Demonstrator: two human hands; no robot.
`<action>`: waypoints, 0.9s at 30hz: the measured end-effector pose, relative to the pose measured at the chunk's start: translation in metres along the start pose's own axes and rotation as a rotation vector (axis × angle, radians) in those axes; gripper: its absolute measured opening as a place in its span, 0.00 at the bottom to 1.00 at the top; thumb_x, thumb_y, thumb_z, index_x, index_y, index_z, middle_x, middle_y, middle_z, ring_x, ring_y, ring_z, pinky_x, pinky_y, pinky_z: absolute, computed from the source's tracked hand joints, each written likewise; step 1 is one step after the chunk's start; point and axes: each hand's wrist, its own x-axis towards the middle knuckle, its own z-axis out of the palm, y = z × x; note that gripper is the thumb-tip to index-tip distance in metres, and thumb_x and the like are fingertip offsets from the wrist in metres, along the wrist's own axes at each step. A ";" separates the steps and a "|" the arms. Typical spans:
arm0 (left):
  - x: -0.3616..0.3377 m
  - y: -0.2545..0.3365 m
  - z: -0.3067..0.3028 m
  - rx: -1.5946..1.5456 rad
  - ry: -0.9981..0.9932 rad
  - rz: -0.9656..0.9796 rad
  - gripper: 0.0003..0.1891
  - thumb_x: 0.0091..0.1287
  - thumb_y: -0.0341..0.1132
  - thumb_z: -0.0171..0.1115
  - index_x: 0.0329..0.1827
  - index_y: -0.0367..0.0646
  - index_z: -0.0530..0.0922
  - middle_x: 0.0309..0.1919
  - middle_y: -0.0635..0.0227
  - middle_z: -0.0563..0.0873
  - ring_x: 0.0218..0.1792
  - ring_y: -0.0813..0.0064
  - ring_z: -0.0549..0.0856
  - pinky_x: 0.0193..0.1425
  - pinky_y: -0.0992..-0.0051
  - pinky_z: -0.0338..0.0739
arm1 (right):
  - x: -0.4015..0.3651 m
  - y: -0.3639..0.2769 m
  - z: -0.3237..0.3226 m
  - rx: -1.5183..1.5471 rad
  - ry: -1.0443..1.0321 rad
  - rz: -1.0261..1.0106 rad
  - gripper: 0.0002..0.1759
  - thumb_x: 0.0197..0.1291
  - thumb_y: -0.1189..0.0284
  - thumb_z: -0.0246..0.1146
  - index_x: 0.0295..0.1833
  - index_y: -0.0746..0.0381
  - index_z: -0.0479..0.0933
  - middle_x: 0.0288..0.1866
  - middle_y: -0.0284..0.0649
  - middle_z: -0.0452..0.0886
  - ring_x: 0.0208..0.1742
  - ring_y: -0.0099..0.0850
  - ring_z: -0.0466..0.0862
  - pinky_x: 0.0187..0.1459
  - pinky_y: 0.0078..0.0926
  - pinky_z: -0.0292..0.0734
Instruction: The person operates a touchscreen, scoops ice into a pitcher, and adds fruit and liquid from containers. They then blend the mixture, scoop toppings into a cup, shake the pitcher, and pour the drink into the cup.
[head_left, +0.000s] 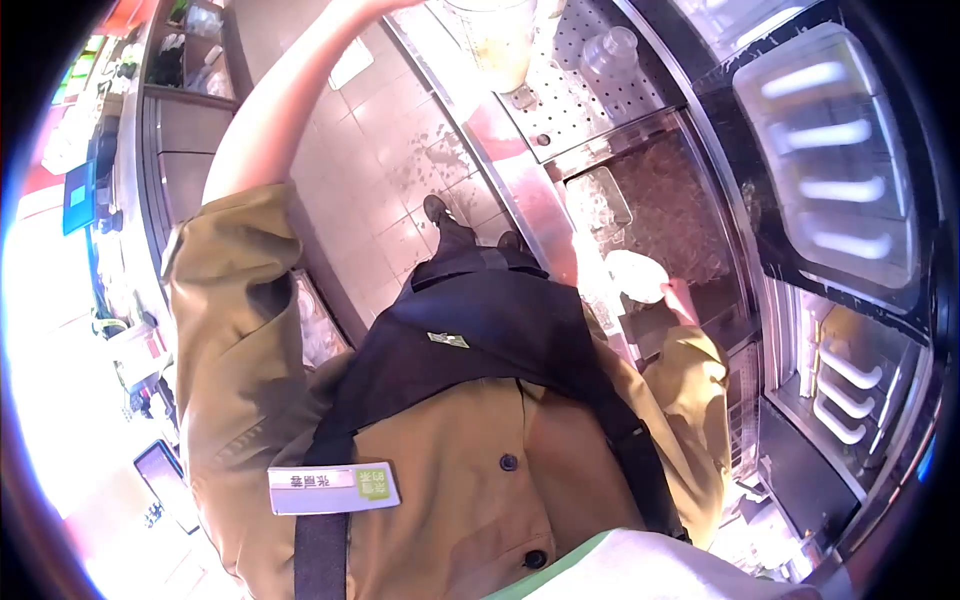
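My left forearm reaches up past the top edge of the view, and the hand itself is cut off there. Close to that edge stands a clear pitcher (500, 45) on the perforated metal counter. At the right, my right hand (680, 300) has its fingers closed on the rim of a white rounded container (637, 276), perhaps a bowl or scoop; glare hides its detail. It is over the near side of a sunken metal bin (655, 205) that seems to hold ice. A clear square container (600, 197) sits at the bin's far left corner.
A clear cup (610, 52) stands on the perforated drain plate (570, 100). Lidded dark-rimmed units with a clear cover (835, 150) line the right side. Below the steel counter edge (535, 200) lies a tiled floor (370, 190) with wet-looking patches. Shelves (190, 50) stand at the left.
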 end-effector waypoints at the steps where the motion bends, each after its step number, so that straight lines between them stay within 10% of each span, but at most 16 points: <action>1: 0.000 -0.011 0.008 -0.112 -0.016 0.117 0.29 0.65 0.40 0.53 0.67 0.42 0.56 0.57 0.59 0.71 0.58 0.66 0.71 0.61 0.70 0.63 | -0.006 0.001 -0.016 0.045 0.001 0.023 0.14 0.58 0.69 0.51 0.35 0.69 0.77 0.29 0.44 0.81 0.31 0.34 0.81 0.32 0.29 0.75; 10: -0.015 0.022 0.043 0.232 0.216 -0.221 0.25 0.68 0.46 0.40 0.61 0.37 0.64 0.51 0.48 0.75 0.55 0.53 0.72 0.60 0.64 0.64 | -0.026 -0.066 -0.207 0.484 0.071 -0.204 0.14 0.60 0.69 0.50 0.36 0.69 0.76 0.29 0.38 0.80 0.30 0.28 0.79 0.32 0.26 0.73; 13: -0.014 0.009 0.050 0.463 0.400 -0.005 0.26 0.68 0.47 0.38 0.60 0.37 0.65 0.51 0.48 0.76 0.53 0.53 0.74 0.59 0.64 0.65 | -0.026 -0.121 -0.273 0.635 0.131 -0.379 0.13 0.60 0.69 0.51 0.35 0.67 0.75 0.26 0.33 0.78 0.28 0.24 0.77 0.30 0.23 0.72; 17: -0.012 0.007 0.046 0.111 0.300 -0.172 0.27 0.68 0.50 0.33 0.62 0.41 0.64 0.50 0.49 0.76 0.54 0.54 0.74 0.60 0.65 0.64 | 0.000 -0.198 -0.352 0.770 0.037 -0.527 0.12 0.60 0.68 0.50 0.35 0.65 0.74 0.22 0.30 0.75 0.23 0.19 0.74 0.26 0.16 0.69; 25: -0.010 -0.001 0.051 -0.136 0.376 -0.353 0.30 0.68 0.55 0.26 0.64 0.47 0.62 0.58 0.55 0.71 0.60 0.57 0.68 0.64 0.67 0.58 | 0.043 -0.309 -0.447 0.047 0.334 -0.622 0.16 0.59 0.65 0.50 0.34 0.66 0.76 0.20 0.34 0.75 0.18 0.18 0.72 0.21 0.18 0.66; 27: -0.012 0.004 0.051 -0.105 0.382 -0.380 0.30 0.68 0.55 0.25 0.65 0.47 0.61 0.59 0.55 0.69 0.62 0.58 0.67 0.65 0.68 0.57 | 0.022 -0.346 -0.472 -0.260 0.282 -0.382 0.14 0.49 0.66 0.56 0.40 0.63 0.76 0.40 0.47 0.73 0.42 0.38 0.71 0.41 0.30 0.67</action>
